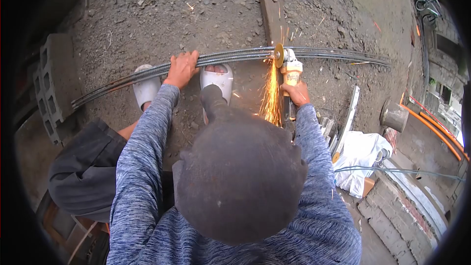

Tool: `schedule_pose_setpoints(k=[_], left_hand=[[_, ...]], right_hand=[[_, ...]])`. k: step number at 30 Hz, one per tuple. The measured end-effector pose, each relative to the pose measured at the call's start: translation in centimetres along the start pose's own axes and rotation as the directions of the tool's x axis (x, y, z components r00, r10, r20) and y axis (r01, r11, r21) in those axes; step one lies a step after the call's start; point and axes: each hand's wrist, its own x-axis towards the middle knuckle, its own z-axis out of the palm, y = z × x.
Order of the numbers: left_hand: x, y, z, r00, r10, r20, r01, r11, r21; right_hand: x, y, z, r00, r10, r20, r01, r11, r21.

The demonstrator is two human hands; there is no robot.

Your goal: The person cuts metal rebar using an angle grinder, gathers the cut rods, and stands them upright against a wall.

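Observation:
A bundle of steel rebar (235, 57) stretches across the view, curving down at its left end. My left hand (182, 68) is closed around the rods, above the white slippers. My right hand (296, 93) grips a yellow angle grinder (292, 70) just right of centre. The grinder's thin cutting disc (279, 55) meets the rods above a steel beam (271, 7). Orange sparks (271, 95) stream from that contact down toward my body. A dark rounded covering (240, 176) fills the lower middle and hides what lies beneath it.
One white slipper (147, 88) and another white slipper (223, 81) are on the feet below the rods. A hollow concrete block (45, 88) stands at left. On the right lie a white sack (360, 154), a metal strip (349, 118) and orange pipes (434, 130).

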Motion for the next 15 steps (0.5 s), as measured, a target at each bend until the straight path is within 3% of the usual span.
schedule_pose_setpoints(k=[3, 6, 7, 10, 13, 15], left_hand=[[0.3, 0.1, -0.3, 1.000, -0.017, 0.018, 0.017, 1.000, -0.003], [0.1, 0.3, -0.4, 1.000, -0.023, 0.002, 0.023, 1.000, -0.003], [0.1, 0.3, -0.4, 1.000, -0.022, -0.010, 0.022, 1.000, 0.000], [-0.3, 0.2, 0.5, 0.983, 0.029, -0.182, -0.025, 0.999, 0.024], [0.0, 0.4, -0.6, 1.000, -0.014, -0.003, 0.014, 1.000, -0.005], [0.2, 0.3, -0.4, 1.000, -0.024, 0.013, 0.024, 1.000, -0.004]], right_hand=[[2.2, 0.4, 0.5, 0.995, -0.085, -0.056, 0.088, 0.994, 0.056], [2.8, -1.2, -0.3, 0.989, -0.139, -0.043, 0.138, 0.990, -0.038], [2.6, -2.4, -0.6, 0.997, -0.070, -0.027, 0.070, 0.997, -0.028], [2.6, -1.3, -0.7, 0.996, -0.085, 0.007, 0.085, 0.996, -0.026], [2.9, -0.2, -0.4, 0.998, -0.058, 0.032, 0.060, 0.995, -0.081], [2.5, -0.3, -0.2, 0.999, -0.032, -0.007, 0.032, 1.000, -0.001]])
